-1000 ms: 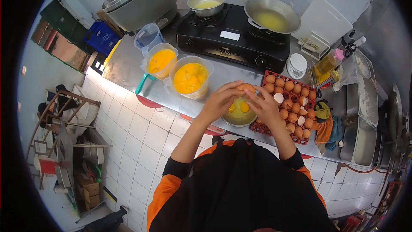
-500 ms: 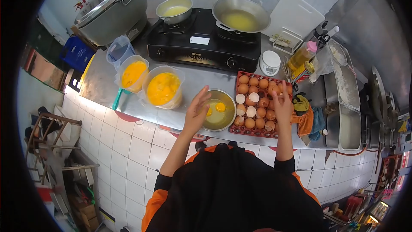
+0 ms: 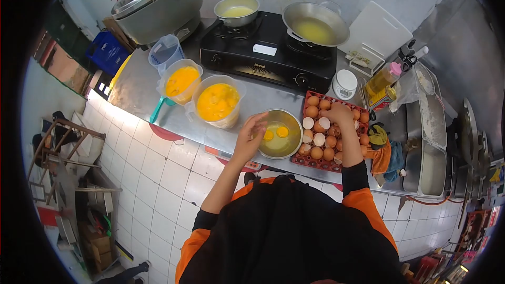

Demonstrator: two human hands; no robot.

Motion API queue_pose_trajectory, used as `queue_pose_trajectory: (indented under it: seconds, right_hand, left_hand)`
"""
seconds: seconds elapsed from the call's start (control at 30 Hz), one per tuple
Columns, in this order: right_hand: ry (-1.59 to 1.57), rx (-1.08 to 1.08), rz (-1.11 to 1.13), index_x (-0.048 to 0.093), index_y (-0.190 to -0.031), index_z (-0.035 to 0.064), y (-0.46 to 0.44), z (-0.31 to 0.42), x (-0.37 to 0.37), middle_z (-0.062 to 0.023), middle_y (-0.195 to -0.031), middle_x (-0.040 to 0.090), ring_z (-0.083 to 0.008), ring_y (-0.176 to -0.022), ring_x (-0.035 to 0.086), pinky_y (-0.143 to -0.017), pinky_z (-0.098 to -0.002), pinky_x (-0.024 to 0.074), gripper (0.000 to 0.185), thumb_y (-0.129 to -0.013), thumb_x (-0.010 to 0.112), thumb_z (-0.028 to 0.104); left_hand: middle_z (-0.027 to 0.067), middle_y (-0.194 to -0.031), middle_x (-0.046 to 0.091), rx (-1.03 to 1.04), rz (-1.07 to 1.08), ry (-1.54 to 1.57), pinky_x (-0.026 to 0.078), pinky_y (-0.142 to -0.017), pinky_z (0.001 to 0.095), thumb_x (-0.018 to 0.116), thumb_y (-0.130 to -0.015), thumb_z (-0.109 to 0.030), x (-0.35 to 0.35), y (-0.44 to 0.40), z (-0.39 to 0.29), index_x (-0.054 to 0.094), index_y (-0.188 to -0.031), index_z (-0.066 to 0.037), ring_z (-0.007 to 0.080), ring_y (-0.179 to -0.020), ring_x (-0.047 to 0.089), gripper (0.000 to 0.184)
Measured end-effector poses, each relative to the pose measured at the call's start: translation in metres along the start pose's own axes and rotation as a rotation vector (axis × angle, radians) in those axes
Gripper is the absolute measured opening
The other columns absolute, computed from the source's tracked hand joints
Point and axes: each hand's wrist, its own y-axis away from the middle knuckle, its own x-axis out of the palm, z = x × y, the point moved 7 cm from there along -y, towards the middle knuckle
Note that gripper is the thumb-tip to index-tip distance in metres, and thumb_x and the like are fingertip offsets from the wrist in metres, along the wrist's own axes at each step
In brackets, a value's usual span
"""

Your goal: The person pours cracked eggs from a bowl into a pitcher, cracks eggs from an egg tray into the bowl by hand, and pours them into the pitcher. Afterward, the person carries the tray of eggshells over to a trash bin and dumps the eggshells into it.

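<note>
My left hand (image 3: 251, 139) is at the left rim of a metal bowl (image 3: 299, 135), open, its fingers loosely bent with nothing in them. Two egg yolks (image 3: 282, 131) lie in clear egg white inside the bowl. Over the red egg tray (image 3: 330, 166), my right hand (image 3: 341, 115) reaches down with its fingers curled onto an egg among the back rows; the fingertips are partly hidden. Whole brown eggs (image 3: 316, 153) and broken empty eggshells (image 3: 319, 139) share the tray.
Left of the bowl stand two jugs of cracked eggs (image 3: 218, 102) (image 3: 182, 80) and an empty measuring jug (image 3: 166, 52). Behind are a black gas stove (image 3: 247, 63) with two pans, a white kitchen scale (image 3: 345, 84) and an oil bottle (image 3: 383, 78). Cloths (image 3: 382, 159) lie right of the tray.
My right hand has come down from above the tray onto the eggs, its fingers curling. My left hand stays beside the bowl. The whole view has shifted slightly.
</note>
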Motion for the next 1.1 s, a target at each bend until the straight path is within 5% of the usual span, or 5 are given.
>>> queue_pose_trajectory:
  seconds: [0.07, 0.37, 0.83, 1.03, 1.1]
  right_hand:
    - [-0.029, 0.05, 0.079, 0.067, -0.106, 0.0007, -0.007, -0.006, 0.01, -0.0183, -0.101, 0.07, -0.0314, -0.095, 0.068, -0.079, -0.0407, 0.054, 0.066, -0.062, 0.069, 0.05]
    - [-0.355, 0.005, -0.139, 0.071, -0.074, -0.0019, 0.025, -0.026, -0.033, -0.0101, -0.057, 0.063, -0.0174, -0.057, 0.065, -0.055, -0.0291, 0.0508, 0.037, -0.067, 0.074, 0.034]
    - [-1.207, -0.336, 0.899, 0.063, -0.102, -0.003, 0.122, 0.111, 0.042, -0.0035, -0.077, 0.06, -0.01, -0.066, 0.059, -0.057, -0.0236, 0.0487, 0.037, -0.094, 0.062, 0.033]
    - [-1.774, -0.453, 0.237, 0.042, -0.138, 0.0007, 0.124, 0.115, 0.005, -0.0116, -0.115, 0.052, -0.0207, -0.108, 0.053, -0.095, -0.035, 0.0434, 0.048, -0.095, 0.055, 0.018]
    - [-1.363, -0.647, -0.363, 0.04, -0.14, 0.0019, 0.145, 0.114, -0.033, -0.0134, -0.116, 0.051, -0.0236, -0.109, 0.052, -0.096, -0.0374, 0.0423, 0.05, -0.093, 0.053, 0.012]
  left_hand:
    - [0.0084, -0.132, 0.052, -0.002, 0.005, -0.013, 0.046, -0.096, 0.0307, 0.053, -0.092, -0.001, -0.002, 0.004, 0.004, 0.052, -0.132, -0.006, 0.0191, -0.114, 0.058, 0.04]
    - [0.0104, -0.134, 0.051, 0.126, -0.041, -0.31, 0.044, -0.099, 0.0336, 0.061, -0.085, 0.0, 0.002, 0.008, -0.011, 0.055, -0.13, -0.008, 0.0252, -0.118, 0.056, 0.046]
    - [0.0125, -0.118, 0.061, 0.281, 0.104, -0.437, 0.05, -0.091, 0.0338, 0.08, -0.07, -0.005, 0.038, 0.006, -0.037, 0.056, -0.13, -0.006, 0.0267, -0.108, 0.06, 0.065]
    - [0.0097, -0.115, 0.059, 0.076, -0.09, -0.004, 0.053, -0.085, 0.0279, 0.079, -0.074, -0.005, 0.028, 0.004, -0.016, 0.058, -0.127, -0.003, 0.0173, -0.1, 0.063, 0.057]
    - [0.0096, -0.116, 0.058, 0.005, -0.081, -0.004, 0.052, -0.089, 0.0284, 0.078, -0.074, 0.0, 0.026, 0.004, -0.009, 0.057, -0.128, 0.0, 0.0181, -0.103, 0.062, 0.058]
